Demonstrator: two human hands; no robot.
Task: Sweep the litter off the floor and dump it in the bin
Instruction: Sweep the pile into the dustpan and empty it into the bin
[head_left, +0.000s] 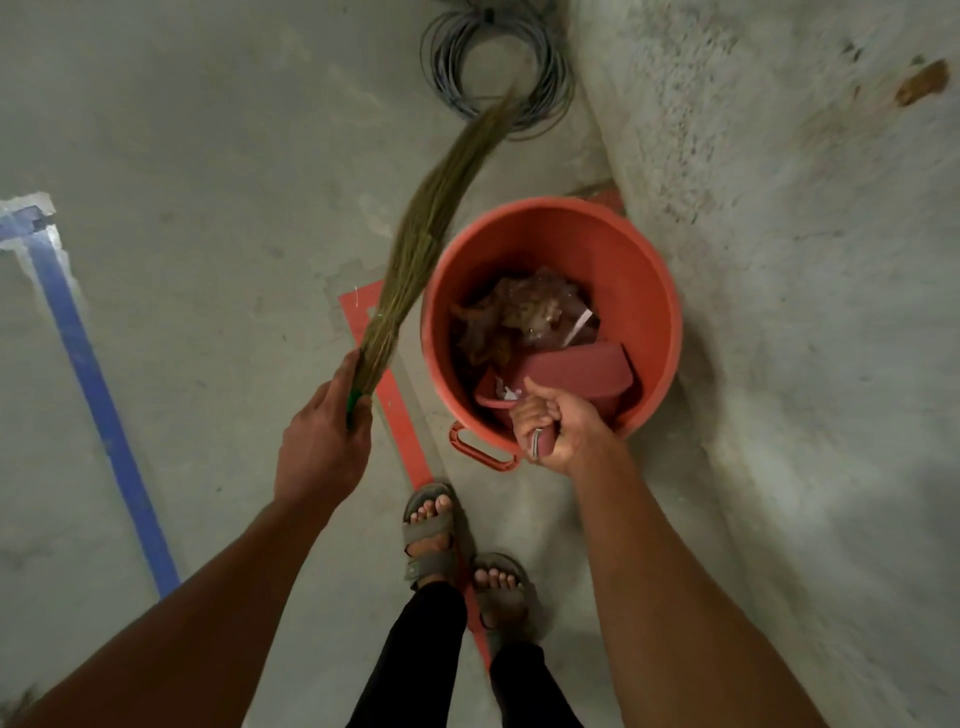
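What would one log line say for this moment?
step: dumping | right hand: holds dustpan tipped inside bin | left hand: holds broom | litter: in bin

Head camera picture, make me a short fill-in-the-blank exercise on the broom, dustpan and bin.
1. The left hand grips the grass broom by its ____ handle end.
2. The right hand tips the pink plastic dustpan into the round ____ plastic bin.
3. The coil of grey ____ lies on the floor beyond the bin.

Missing words: green; orange; cable
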